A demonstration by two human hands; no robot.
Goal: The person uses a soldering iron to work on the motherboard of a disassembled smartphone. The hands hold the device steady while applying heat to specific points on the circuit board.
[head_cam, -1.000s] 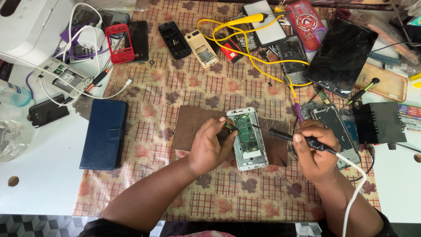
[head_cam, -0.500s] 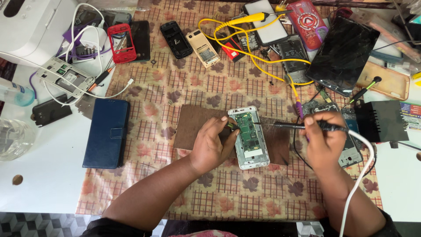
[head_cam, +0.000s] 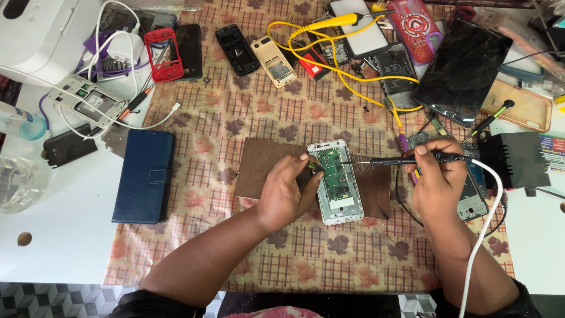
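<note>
While left hand (head_cam: 286,191) pins opened phone (head_cam: 335,181) mid-frame on brown mat (head_cam: 259,168) | right hand (head_cam: 438,179) clamped on soldering iron (head_cam: 406,159), tip over board.

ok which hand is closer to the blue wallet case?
Left. The left hand rests at the opened phone, just right of the blue wallet case. The right hand holds the soldering iron farther right, beyond the phone.

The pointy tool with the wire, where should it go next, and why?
Probably a small dip onto the green circuit board. The soldering iron in the right hand has its tip level over the opened phone, and the left hand steadies that phone's edge.
</note>
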